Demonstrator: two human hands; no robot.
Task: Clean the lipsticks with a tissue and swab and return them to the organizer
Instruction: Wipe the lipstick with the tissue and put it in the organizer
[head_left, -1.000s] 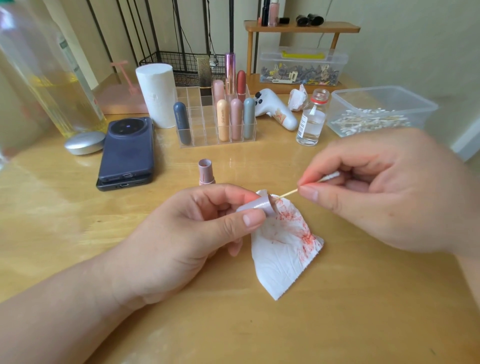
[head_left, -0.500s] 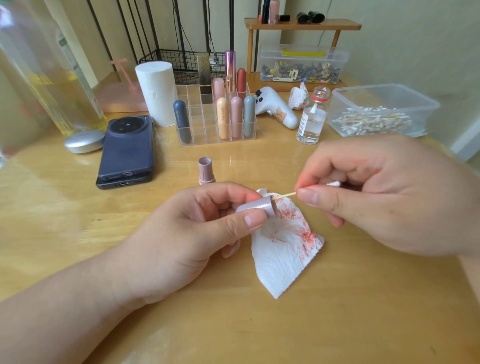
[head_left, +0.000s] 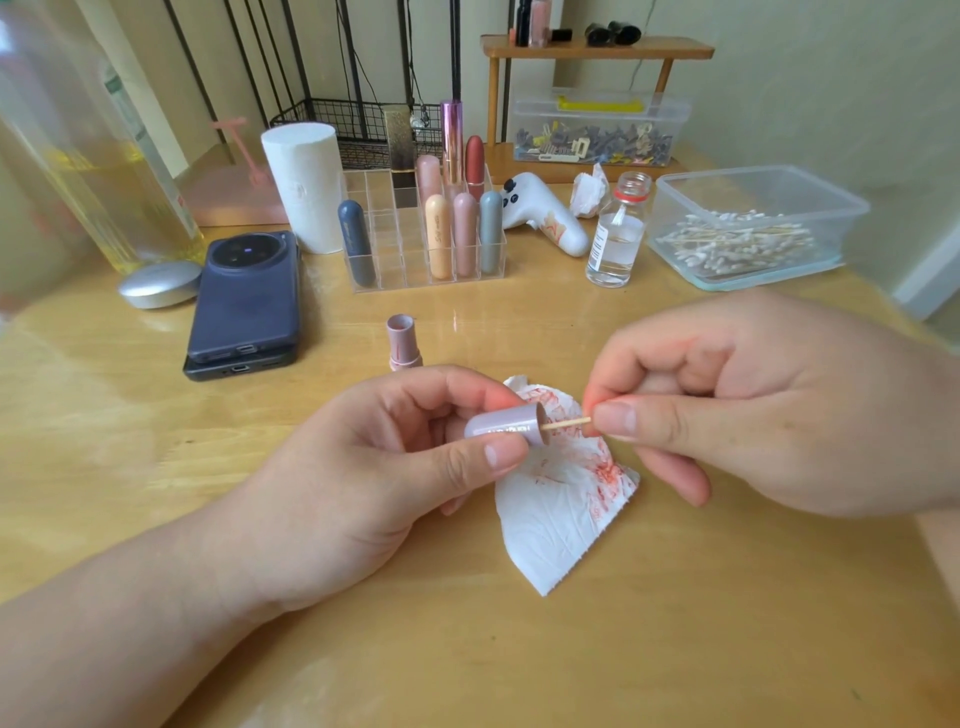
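The grip of the right hand (head_left: 779, 405) is a tight pinch: thumb and forefinger press on the bare wooden stick of a swab (head_left: 565, 423), and the other fingers curl beneath. The grip of the left hand (head_left: 363, 467) is closed too, thumb and fingertips round a lilac lipstick cap (head_left: 504, 427) held on its side with its open mouth toward the right. The swab's working tip is inside that mouth and out of sight.

Over the last second the right hand has dropped and drawn in. The white cotton end that stuck out behind its fingers is now hidden, the stick lies flatter, and the cap's mouth is turned a little more toward the camera. I read this as the swab being worked round the cap's inner wall, so this piece is being cleaned but is not finished.

Just beneath both hands a red-smeared tissue (head_left: 561, 519) lies on the tabletop (head_left: 675, 623), its upper edge tucked behind the cap. Beyond the left hand the capless lipstick body (head_left: 402, 348) stands upright, apart from everything. It will need its cap before it goes back.

Further off, the clear organizer (head_left: 395, 249) holds several capped lipsticks, with many compartments free. A dark phone (head_left: 244, 296) lies to its left. To its right stand a small bottle (head_left: 615, 244) of clear liquid and a tub (head_left: 753, 228) of spare swabs.
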